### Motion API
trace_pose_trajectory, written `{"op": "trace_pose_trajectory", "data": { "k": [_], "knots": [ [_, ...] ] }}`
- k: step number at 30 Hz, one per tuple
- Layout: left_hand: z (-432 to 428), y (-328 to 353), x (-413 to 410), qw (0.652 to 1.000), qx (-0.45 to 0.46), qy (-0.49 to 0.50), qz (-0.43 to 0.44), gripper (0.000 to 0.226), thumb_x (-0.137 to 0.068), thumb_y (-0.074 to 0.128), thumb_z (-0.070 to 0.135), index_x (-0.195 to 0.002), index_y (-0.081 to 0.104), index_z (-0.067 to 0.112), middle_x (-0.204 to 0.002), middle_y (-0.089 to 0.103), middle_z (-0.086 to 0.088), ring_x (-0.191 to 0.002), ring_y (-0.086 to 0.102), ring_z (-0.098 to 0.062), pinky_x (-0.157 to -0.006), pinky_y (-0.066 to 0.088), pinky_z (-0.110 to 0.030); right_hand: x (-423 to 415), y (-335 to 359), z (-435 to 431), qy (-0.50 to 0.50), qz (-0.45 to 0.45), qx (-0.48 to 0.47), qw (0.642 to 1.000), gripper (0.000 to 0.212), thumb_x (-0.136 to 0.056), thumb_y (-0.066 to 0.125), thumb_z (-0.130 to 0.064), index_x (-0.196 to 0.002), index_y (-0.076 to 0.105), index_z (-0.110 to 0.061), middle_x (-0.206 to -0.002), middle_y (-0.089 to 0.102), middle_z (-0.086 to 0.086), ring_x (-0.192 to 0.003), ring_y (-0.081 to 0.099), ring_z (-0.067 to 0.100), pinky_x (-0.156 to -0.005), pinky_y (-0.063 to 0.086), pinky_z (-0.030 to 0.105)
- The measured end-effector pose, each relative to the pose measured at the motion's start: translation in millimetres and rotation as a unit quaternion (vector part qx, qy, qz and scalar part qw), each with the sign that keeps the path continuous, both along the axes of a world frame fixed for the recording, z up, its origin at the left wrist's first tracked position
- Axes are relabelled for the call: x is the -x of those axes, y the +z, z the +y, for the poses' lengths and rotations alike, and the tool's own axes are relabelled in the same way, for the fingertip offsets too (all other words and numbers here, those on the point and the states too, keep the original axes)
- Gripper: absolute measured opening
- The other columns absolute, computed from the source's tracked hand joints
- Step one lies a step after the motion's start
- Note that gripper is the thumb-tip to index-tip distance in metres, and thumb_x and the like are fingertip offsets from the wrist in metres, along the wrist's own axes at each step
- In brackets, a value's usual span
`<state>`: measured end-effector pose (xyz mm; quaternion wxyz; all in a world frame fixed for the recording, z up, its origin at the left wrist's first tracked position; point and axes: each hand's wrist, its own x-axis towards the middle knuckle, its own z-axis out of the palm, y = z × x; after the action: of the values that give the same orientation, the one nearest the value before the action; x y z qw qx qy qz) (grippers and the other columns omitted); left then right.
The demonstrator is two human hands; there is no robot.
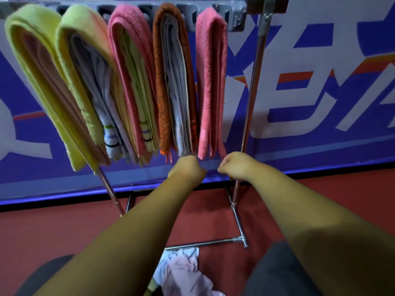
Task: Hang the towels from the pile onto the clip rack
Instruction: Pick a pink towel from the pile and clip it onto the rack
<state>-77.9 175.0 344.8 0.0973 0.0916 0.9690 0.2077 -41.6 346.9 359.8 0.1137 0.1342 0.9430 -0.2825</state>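
Both fists, left hand point(187, 167) and right hand point(235, 165), seemingly pinching the bottom hem of pink towel point(211, 82) hung on clip rack point(237, 18). Could pull it out of the clip if tugged down too hard; might disturb orange towel point(159, 82) beside. More waiting in pile point(181, 272) below.

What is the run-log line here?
clip rack: five towel bundles hung | left hand, right hand: curled at bottom ends of rightmost pink towel, grip unclear | pile: on floor
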Motion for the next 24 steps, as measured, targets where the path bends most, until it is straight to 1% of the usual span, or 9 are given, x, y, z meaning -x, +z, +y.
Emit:
{"op": "trace_pose_trajectory", "data": {
  "k": [1, 3, 5, 7, 10, 14, 18, 21, 24],
  "knots": [
    [-6.4, -7.9, -1.6, 1.0, 0.004, -0.013, -0.017, 0.035, -0.079, 0.064, 0.046, -0.083, 0.07, 0.012, -0.092, 0.075, -0.013, -0.092, 0.074, -0.032, -0.082, 0.06, -0.039, -3.1, -5.2, -4.7, 0.0, -0.012, 0.001, 1.0, 0.024, -0.091, 0.063, -0.021, -0.095, 0.08, -0.004, -0.084, 0.08, 0.015, -0.081, 0.076, 0.033, -0.071, 0.06, 0.034],
    [-18.4, -19.4, -6.8, 0.998, 0.01, -0.04, -0.053, 0.035, -0.087, 0.065, 0.042, -0.084, 0.077, 0.009, -0.082, 0.078, -0.013, -0.068, 0.074, -0.023, -0.069, 0.061, -0.034, -6.9, -19.0, -14.4, -0.012, -0.028, 0.019, 0.999, 0.024, -0.09, 0.062, -0.022, -0.089, 0.079, -0.006, -0.077, 0.079, 0.013, -0.071, 0.074, 0.029, -0.057, 0.051, 0.027],
    [-31.7, -36.3, -11.7, 0.994, -0.001, -0.063, -0.089, 0.03, -0.095, 0.063, 0.031, -0.085, 0.08, 0.008, -0.077, 0.079, -0.012, -0.054, 0.072, -0.017, -0.059, 0.06, -0.029, -9.4, -38.2, -26.6, -0.018, -0.04, 0.047, 0.998, 0.024, -0.092, 0.062, -0.024, -0.087, 0.077, -0.006, -0.081, 0.08, 0.012, -0.071, 0.078, 0.03, -0.055, 0.05, 0.029],
    [-45.7, -57.0, -15.6, 0.99, -0.026, -0.063, -0.126, 0.026, -0.097, 0.061, 0.024, -0.09, 0.081, 0.007, -0.085, 0.081, -0.011, -0.067, 0.079, -0.023, -0.061, 0.062, -0.033, -12.4, -56.7, -41.3, -0.013, -0.055, 0.072, 0.996, 0.022, -0.097, 0.061, -0.022, -0.089, 0.074, -0.006, -0.081, 0.08, 0.007, -0.062, 0.074, 0.023, -0.053, 0.051, 0.028],
    [-67.6, -97.5, -17.9, 0.984, -0.051, -0.046, -0.162, 0.022, -0.099, 0.061, 0.018, -0.096, 0.078, 0.006, -0.092, 0.082, -0.009, -0.08, 0.08, -0.028, -0.061, 0.061, -0.034, -14.8, -86.2, -65.1, -0.004, -0.081, 0.095, 0.992, 0.021, -0.102, 0.059, -0.023, -0.101, 0.073, -0.007, -0.09, 0.08, 0.002, -0.072, 0.074, 0.019, -0.052, 0.05, 0.026],
    [-101.0, -152.3, -17.5, 0.981, -0.032, -0.03, -0.189, 0.025, -0.095, 0.064, 0.023, -0.079, 0.079, 0.01, -0.087, 0.081, -0.009, -0.079, 0.079, -0.028, -0.065, 0.061, -0.033, -15.5, -144.7, -95.0, -0.016, -0.124, 0.14, 0.982, 0.014, -0.101, 0.06, -0.023, -0.105, 0.069, -0.013, -0.095, 0.081, 0.004, -0.075, 0.075, 0.02, -0.058, 0.051, 0.029],
    [-128.9, -219.1, -16.4, 0.969, -0.005, -0.016, -0.245, 0.028, -0.091, 0.061, 0.023, -0.074, 0.08, 0.01, -0.083, 0.081, -0.007, -0.077, 0.08, -0.029, -0.064, 0.065, -0.038, -21.3, -204.8, -123.0, -0.027, -0.185, 0.168, 0.968, 0.006, -0.102, 0.058, -0.022, -0.101, 0.062, -0.018, -0.095, 0.078, 0.004, -0.075, 0.073, 0.021, -0.063, 0.052, 0.03],
    [-139.8, -261.2, -23.1, 0.953, 0.01, -0.012, -0.302, 0.025, -0.093, 0.06, 0.02, -0.088, 0.08, 0.005, -0.09, 0.082, -0.009, -0.083, 0.08, -0.03, -0.072, 0.065, -0.042, -29.2, -246.6, -134.9, -0.043, -0.224, 0.179, 0.957, 0.012, -0.102, 0.055, -0.02, -0.107, 0.064, -0.013, -0.091, 0.076, 0.003, -0.073, 0.071, 0.021, -0.075, 0.057, 0.036],
    [-147.3, -306.7, -30.5, 0.941, 0.055, -0.039, -0.333, 0.022, -0.095, 0.063, 0.013, -0.109, 0.078, 0.004, -0.108, 0.08, -0.01, -0.102, 0.077, -0.03, -0.088, 0.064, -0.043, -39.9, -291.4, -138.5, -0.05, -0.262, 0.17, 0.949, 0.022, -0.097, 0.054, -0.018, -0.108, 0.07, -0.008, -0.096, 0.079, 0.01, -0.081, 0.077, 0.027, -0.077, 0.061, 0.039]
  ]
}}
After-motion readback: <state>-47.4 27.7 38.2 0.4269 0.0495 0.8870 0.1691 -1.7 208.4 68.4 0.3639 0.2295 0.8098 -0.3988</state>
